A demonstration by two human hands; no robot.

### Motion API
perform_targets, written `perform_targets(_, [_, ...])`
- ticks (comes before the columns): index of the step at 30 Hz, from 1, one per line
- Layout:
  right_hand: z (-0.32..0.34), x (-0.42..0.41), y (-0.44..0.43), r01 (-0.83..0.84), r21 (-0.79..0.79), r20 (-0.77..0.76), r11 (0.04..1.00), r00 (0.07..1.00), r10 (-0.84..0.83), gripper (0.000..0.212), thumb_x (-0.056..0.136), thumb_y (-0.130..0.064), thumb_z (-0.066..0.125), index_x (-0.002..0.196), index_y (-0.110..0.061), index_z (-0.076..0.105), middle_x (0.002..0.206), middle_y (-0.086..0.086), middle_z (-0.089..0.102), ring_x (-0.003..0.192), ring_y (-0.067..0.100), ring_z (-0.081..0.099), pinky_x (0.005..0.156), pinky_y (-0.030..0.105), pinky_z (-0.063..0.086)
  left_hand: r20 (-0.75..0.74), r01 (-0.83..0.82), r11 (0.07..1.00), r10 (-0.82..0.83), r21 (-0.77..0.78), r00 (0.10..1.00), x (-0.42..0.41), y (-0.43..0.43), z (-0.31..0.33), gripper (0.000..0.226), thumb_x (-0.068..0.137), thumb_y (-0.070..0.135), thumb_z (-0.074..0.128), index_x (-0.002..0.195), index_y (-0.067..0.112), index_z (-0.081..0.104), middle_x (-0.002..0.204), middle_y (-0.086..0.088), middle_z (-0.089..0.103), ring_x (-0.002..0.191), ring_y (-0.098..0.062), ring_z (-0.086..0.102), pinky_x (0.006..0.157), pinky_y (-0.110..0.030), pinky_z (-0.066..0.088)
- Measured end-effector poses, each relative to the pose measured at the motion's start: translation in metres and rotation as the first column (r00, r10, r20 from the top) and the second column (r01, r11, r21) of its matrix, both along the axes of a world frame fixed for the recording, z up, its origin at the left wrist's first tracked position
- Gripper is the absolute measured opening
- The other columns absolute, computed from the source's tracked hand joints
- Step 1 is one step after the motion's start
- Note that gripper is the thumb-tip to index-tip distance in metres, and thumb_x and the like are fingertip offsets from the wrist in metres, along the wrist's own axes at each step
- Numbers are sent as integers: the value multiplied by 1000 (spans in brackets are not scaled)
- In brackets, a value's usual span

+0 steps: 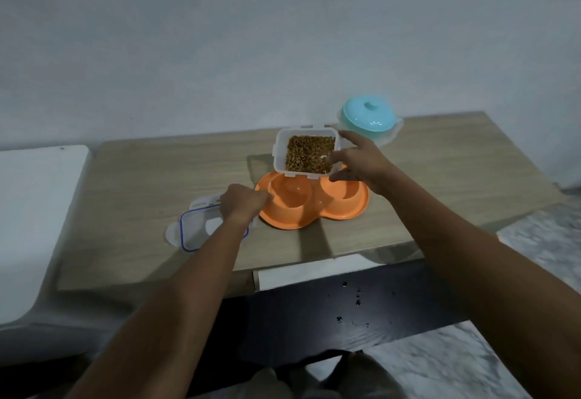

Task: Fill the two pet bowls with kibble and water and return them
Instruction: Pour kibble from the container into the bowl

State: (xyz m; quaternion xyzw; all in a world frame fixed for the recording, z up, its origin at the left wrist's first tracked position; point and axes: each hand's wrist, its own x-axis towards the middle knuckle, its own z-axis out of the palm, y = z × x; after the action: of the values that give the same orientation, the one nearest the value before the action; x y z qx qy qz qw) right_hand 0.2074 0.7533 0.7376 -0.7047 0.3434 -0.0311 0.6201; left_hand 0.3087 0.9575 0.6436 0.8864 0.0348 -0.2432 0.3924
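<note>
Because the container has to be open before anything can be tipped out, its clear lid (206, 227) with the blue seal lies flat at the left of the wooden table (151, 178), parked just beside the feeder where it will not catch spilled food. The left hand (242, 202) reaches over the lid's right part, fingers curled down against the left rim of the orange double pet bowl (311, 202); it seems to be pinning the feeder so it will not slide, though the fingertips are too small here to say whether they pinch the rim or only press on it. The feeder sits at the middle of the table, toward its near edge, and both round wells look empty, with neither kibble nor water visible. Above its far side the white kibble container (306, 153) is tilted toward the camera, brown pellets banked toward its lower lip, which hangs over the wells, the posture of a pour about to start. The right hand (355, 163) grasps that container by its right wall, thumb on the near side, fingers wrapped behind. Farther right, at the table's far edge, a clear pot with a teal lid (369, 115) stands closed and untouched, well apart from the pouring. The filling stage looks barely begun.
</note>
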Motion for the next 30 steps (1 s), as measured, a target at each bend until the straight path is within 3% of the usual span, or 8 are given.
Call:
perform_targets(4, [7,-4,-3,-65,-113,-18,991,998,63,85,83,3,76,155,-21,37,118,21,63,88,41,74,72,43,65,-8,-12,999,12,44,1000,6,-2,3,44,67,39,85,93,5,71,93,-11,71,88,-29,69,67,-32,49])
perform_targets(9, [11,-9,-2,-135,-264,-39,955,991,130,95,79,-7,85,157,-24,35,139,20,49,110,40,66,68,41,66,-49,-14,998,17,59,999,11,-4,3,51,62,42,88,94,5,72,93,-14,75,87,-28,73,66,-32,53])
perform_targets(13, [17,-12,1,-200,-417,-73,887,980,187,93,80,-9,84,158,-25,35,134,13,48,84,29,71,69,40,65,-58,-43,999,45,23,997,11,-4,0,52,61,43,89,90,4,73,88,-15,75,82,-29,73,66,-32,57])
perform_targets(17, [17,-12,2,-245,-462,-104,852,969,222,94,80,-9,84,158,-25,35,136,14,49,83,29,71,68,39,65,-52,-68,997,67,-20,996,12,-1,-8,59,57,47,91,91,3,72,88,-14,75,83,-29,73,80,-41,61])
perform_targets(25, [21,-16,3,-275,-573,-121,772,960,252,93,81,-11,84,158,-25,35,138,16,50,74,25,69,60,25,62,-57,-73,996,71,-41,996,14,1,-12,56,56,48,91,88,6,73,86,-12,75,82,-27,72,81,-41,61])
perform_targets(30, [22,-21,6,-288,-622,-130,728,955,266,93,78,-14,85,157,-22,37,137,16,55,104,37,68,88,51,60,-44,-88,996,86,-28,995,11,0,-12,53,57,48,91,86,7,74,85,-11,74,82,-27,72,80,-41,61])
